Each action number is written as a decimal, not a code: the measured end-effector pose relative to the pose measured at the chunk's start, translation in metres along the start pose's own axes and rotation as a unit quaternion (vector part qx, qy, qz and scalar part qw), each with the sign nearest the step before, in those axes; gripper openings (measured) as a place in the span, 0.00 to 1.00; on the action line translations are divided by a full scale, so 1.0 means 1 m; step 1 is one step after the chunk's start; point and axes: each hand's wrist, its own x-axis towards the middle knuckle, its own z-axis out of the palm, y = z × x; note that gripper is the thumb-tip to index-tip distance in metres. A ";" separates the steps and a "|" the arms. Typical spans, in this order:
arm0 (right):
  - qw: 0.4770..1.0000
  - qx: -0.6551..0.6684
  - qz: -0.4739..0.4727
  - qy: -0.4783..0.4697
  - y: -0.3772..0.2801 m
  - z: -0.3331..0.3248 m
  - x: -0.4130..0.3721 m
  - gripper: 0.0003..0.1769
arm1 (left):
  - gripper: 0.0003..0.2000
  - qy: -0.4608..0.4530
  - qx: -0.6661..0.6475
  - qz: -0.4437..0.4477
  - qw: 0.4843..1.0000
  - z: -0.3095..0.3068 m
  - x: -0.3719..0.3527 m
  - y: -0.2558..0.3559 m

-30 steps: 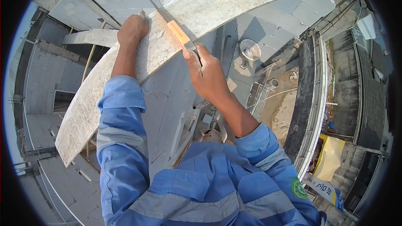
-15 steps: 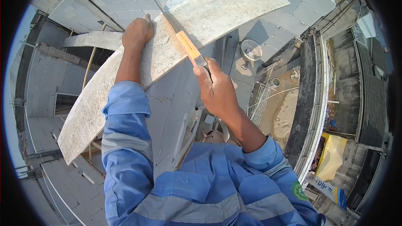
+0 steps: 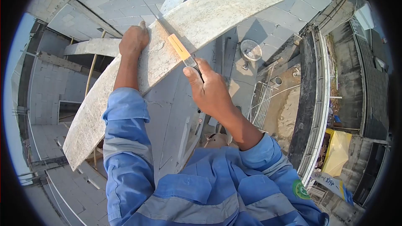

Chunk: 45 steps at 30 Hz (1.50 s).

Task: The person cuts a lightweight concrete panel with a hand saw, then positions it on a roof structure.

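Observation:
A long, pale, weathered wooden board (image 3: 226,8) slants across the view from lower left to upper right. My left hand (image 3: 134,41) is closed on the board's far edge, left of a saw; its fingertips are partly hidden. In my right hand (image 3: 210,90) is the handle of the hand saw (image 3: 179,47), which has an orange part near the grip. Its thin blade lies across the board's width, with the tip sticking out past the far edge. Fine sawdust (image 3: 164,37) covers the wood beside the blade.
Below are grey block surfaces and a round bucket (image 3: 251,50). Another pale curved board (image 3: 93,47) and a bamboo pole (image 3: 91,75) are at left. A long curved ledge (image 3: 320,113) runs down the right, with yellow sheeting (image 3: 338,152) beyond.
My right hand and the saw have shifted slightly left and up along the cut. The left hand keeps its hold, and the view has shifted a little.

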 end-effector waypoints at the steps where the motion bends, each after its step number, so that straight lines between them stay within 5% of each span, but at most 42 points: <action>1: 1.000 0.013 -0.011 0.025 0.000 0.004 0.004 0.26 | 0.31 -0.004 0.007 -0.002 1.000 0.002 0.001 -0.002; 3: 1.000 0.013 0.022 -0.004 0.004 -0.019 -0.041 0.25 | 0.31 -0.022 0.010 -0.005 1.000 0.005 0.000 -0.007; 6: 0.996 -0.065 -0.060 0.001 0.024 -0.055 -0.125 0.25 | 0.31 -0.025 0.002 -0.011 1.000 -0.003 0.000 0.003; 8: 1.000 -0.024 0.004 -0.002 0.021 -0.062 -0.140 0.25 | 0.31 -0.027 0.011 -0.011 1.000 -0.001 -0.004 -0.001; 15: 0.999 -0.001 -0.016 0.034 0.002 0.004 0.003 0.27 | 0.31 -0.018 0.006 0.008 1.000 0.005 0.007 -0.010; 21: 0.997 -0.071 0.000 -0.016 0.029 -0.070 -0.163 0.23 | 0.31 -0.024 0.004 -0.017 1.000 -0.005 -0.002 0.002; 24: 0.999 0.019 0.027 -0.033 0.001 -0.049 -0.083 0.23 | 0.30 -0.027 0.012 -0.020 0.999 -0.008 -0.009 0.005; 26: 0.998 -0.035 -0.049 -0.007 0.002 -0.002 -0.005 0.23 | 0.30 -0.009 -0.002 -0.023 1.000 -0.006 -0.009 0.005; 28: 0.998 -0.049 -0.021 0.029 -0.007 0.019 0.033 0.24 | 0.30 -0.009 0.010 -0.021 1.000 -0.001 -0.002 -0.003; 36: 0.999 0.041 0.029 -0.006 0.009 -0.061 -0.115 0.22 | 0.30 0.001 0.028 -0.034 0.999 -0.007 -0.014 0.003; 39: 1.000 -0.009 0.001 -0.016 0.002 -0.016 -0.004 0.26 | 0.30 -0.008 0.000 -0.038 0.999 -0.011 -0.012 0.008; 41: 0.990 -0.100 -0.077 0.060 0.007 0.024 0.050 0.27 | 0.30 -0.002 -0.005 -0.038 0.999 -0.004 -0.007 0.006; 44: 0.996 -0.044 0.048 -0.066 -0.013 -0.006 0.018 0.26 | 0.29 -0.007 -0.002 -0.044 0.999 0.002 -0.005 -0.003; 45: 0.999 -0.033 -0.001 -0.042 -0.001 -0.016 -0.015 0.26 | 0.29 -0.005 -0.004 -0.041 0.999 -0.003 -0.006 0.001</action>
